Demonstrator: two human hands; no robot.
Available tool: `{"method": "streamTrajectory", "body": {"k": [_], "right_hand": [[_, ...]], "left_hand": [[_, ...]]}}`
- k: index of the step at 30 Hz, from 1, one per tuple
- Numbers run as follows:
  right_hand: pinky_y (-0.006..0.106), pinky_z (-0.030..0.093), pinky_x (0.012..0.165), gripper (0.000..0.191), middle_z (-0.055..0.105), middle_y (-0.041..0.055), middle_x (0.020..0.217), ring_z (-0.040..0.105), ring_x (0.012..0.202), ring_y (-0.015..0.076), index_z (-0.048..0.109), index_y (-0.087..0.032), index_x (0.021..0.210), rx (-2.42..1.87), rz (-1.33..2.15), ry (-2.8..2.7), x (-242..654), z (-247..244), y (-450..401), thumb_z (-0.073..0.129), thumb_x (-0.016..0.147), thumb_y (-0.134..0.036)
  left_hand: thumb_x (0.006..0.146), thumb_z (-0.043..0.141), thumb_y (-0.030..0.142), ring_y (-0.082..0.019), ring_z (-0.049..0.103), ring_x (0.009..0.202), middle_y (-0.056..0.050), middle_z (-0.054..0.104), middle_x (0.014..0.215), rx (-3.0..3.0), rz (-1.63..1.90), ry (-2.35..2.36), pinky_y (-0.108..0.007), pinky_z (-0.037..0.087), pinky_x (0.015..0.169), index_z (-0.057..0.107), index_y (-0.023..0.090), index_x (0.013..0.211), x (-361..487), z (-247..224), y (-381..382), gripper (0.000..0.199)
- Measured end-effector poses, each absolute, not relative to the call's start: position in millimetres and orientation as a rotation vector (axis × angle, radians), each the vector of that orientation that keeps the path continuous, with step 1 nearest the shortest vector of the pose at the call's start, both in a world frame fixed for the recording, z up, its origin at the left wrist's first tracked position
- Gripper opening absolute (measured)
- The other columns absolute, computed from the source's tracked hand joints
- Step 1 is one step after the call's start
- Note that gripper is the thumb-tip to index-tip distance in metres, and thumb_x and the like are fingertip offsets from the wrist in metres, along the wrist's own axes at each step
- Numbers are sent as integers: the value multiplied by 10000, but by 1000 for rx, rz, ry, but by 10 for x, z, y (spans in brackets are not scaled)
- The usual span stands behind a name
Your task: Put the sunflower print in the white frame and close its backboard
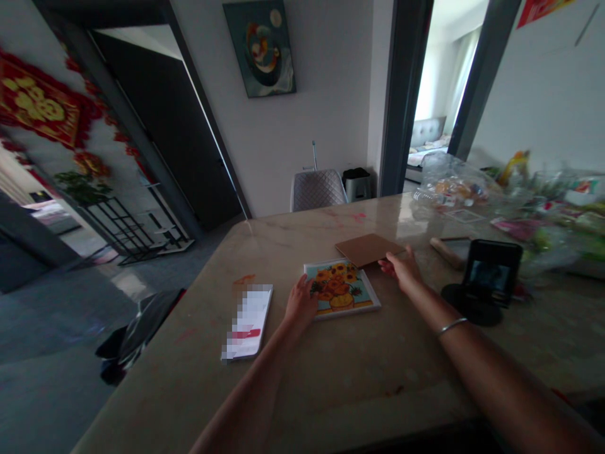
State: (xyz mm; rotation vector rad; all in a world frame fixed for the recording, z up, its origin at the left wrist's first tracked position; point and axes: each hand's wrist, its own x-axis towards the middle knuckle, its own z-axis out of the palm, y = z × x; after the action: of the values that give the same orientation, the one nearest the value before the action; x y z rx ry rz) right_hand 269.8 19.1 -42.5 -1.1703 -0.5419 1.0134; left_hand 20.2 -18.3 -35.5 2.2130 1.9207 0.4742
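A white-framed picture of sunflowers in a vase (345, 293) lies face up on the marble-like tabletop (340, 372). My left hand (301, 301) grips its left edge, fingers resting over the front. Just beyond it, a thin brown board (366, 248) is held above the table and covers a bit of the picture's far right corner. The near right part of this board is pinched in my right hand (401, 268), which wears a bracelet at the wrist. To the left of the picture lies a phone-like white device (249, 321), partly blurred out.
At right stands a dark screen on a round-based stand (491, 277), beside a light, blurred object (449, 251). Plastic bags (454, 180) and mixed items crowd the far right. A quilted chair (319, 189) is past the table's far edge.
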Motion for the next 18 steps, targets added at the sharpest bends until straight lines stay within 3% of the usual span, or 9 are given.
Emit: {"method": "streamTrajectory", "body": {"k": [2,5,7,14,18], "right_hand": [[153,469,386,441,608,-13,823,588,481,61,394,-249,1145,-1212,1055,-607,2711,-463,216,528,738,-143],[131,437,367,217,628,14,806,572,475,51,560,-171,944,-1296,1089,-643,2731,-528,263,551,728,-189],[115,417,366,148,635,19,744,568,483,50,592,-148,856,-1332,1055,-629,2757,-558,289,559,718,-189],[149,408,382,242,646,34,707,591,526,94,590,-137,897,-1453,738,-544,2987,-568,316,553,659,-153],[254,477,563,312,658,70,793,618,703,171,589,-148,927,-1717,614,-957,3096,-586,295,603,620,-201]], "left_hand": [[781,414,181,-185,309,1233,-124,357,1333,2230,456,1927,-279,213,1033,461,86,1193,200,-343,-190,426],[784,410,193,-184,320,1227,-119,364,1330,2246,437,1932,-281,219,1030,466,91,1187,189,-327,-197,419],[789,403,196,-183,322,1225,-119,368,1328,2261,429,1927,-281,219,1030,458,87,1191,181,-321,-197,420],[786,414,217,-204,346,1210,-117,385,1317,2268,452,1912,-302,243,1019,479,112,1171,172,-305,-211,404],[779,422,221,-215,368,1195,-121,400,1305,2282,504,1892,-313,261,1007,495,120,1153,162,-319,-212,394]]}}
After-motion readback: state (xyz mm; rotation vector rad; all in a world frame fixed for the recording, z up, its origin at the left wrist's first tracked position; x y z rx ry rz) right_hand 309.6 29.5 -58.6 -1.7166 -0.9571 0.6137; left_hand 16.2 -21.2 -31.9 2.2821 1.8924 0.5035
